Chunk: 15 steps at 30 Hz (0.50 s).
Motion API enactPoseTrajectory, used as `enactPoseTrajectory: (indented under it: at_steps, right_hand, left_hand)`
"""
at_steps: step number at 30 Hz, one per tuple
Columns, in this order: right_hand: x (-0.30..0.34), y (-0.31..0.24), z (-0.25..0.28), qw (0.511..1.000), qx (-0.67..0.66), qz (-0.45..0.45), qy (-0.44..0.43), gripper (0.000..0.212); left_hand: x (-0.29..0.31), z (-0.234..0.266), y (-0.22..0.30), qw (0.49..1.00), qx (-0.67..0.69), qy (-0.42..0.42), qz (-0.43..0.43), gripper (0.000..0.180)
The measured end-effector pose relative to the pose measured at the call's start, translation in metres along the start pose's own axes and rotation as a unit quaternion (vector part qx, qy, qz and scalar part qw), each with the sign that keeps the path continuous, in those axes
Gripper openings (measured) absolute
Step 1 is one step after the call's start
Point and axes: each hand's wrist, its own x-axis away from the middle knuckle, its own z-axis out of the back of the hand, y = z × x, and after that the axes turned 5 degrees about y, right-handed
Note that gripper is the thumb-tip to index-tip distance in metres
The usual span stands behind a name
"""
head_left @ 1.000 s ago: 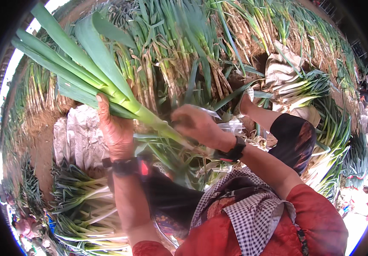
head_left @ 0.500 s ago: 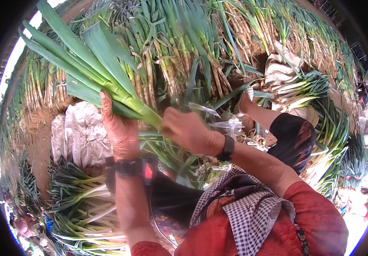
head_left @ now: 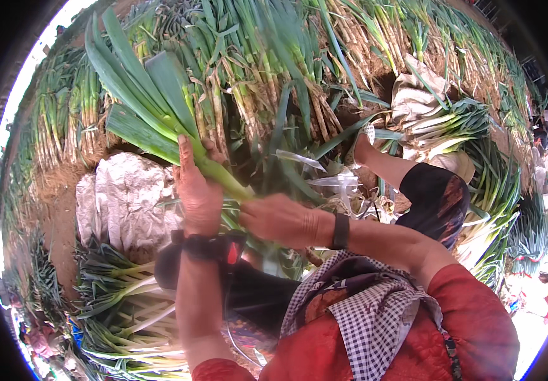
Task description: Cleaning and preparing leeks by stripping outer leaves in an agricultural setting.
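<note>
A large leek is held up in front of me, its broad green leaves fanning toward the upper left and its pale stalk slanting down to the right. My left hand is closed around the stalk just under the leaves. At the stalk's lower end is my right hand, a closed fist against it; the fingertips and the stalk's tip are hidden. Trimmed leeks with white stalks lie in a pile beside my left forearm.
Rows of untrimmed leeks with brownish stalks stand along the far side. A whitish sack sits left of my left hand. Another sack, with leeks beside it, is beyond my right foot. More leeks lie at right.
Both hands and the leek have shifted slightly right and down. My right fist has moved down toward the stalk's end, and more pale stalk shows between the hands.
</note>
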Motion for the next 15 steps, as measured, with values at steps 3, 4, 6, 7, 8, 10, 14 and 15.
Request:
enactPoseTrajectory:
  at_steps: [3, 4, 6, 7, 8, 10, 14, 15]
  right_hand:
    - [0.019, 0.001, -0.01, 0.999, -0.039, -0.025, -0.007, 0.016]
    - [0.03, 0.005, -0.017, 0.998, -0.051, -0.032, -0.031, 0.018]
    - [0.041, 0.012, -0.029, 0.996, -0.065, -0.031, -0.05, 0.02]
    - [0.046, 0.015, -0.035, 0.992, -0.114, -0.023, -0.055, 0.019]
    - [0.057, 0.019, -0.043, 0.985, -0.161, -0.021, -0.059, 0.017]
    - [0.096, 0.029, -0.077, 0.964, -0.199, -0.091, -0.152, 0.011]
    - [0.249, 0.096, -0.134, 0.889, -0.047, -0.235, -0.389, 0.024]
    - [0.238, 0.107, -0.116, 0.834, -0.015, -0.249, -0.492, 0.026]
  left_hand:
    - [0.004, -0.011, -0.013, 0.999, -0.043, 0.026, -0.02, 0.034]
    - [0.007, -0.015, -0.017, 0.996, -0.075, 0.028, -0.042, 0.036]
    - [0.008, -0.013, -0.019, 0.992, -0.102, 0.043, -0.058, 0.038]
    - [0.009, -0.012, -0.02, 0.987, -0.124, 0.064, -0.075, 0.039]
    - [0.01, -0.017, -0.022, 0.985, -0.124, 0.097, -0.07, 0.043]
    - [0.003, -0.022, -0.007, 0.981, -0.117, 0.107, -0.114, 0.044]
    - [-0.015, -0.022, 0.057, 0.983, -0.043, -0.03, -0.178, 0.047]
    - [-0.015, -0.006, 0.068, 0.982, -0.024, -0.075, -0.173, 0.049]
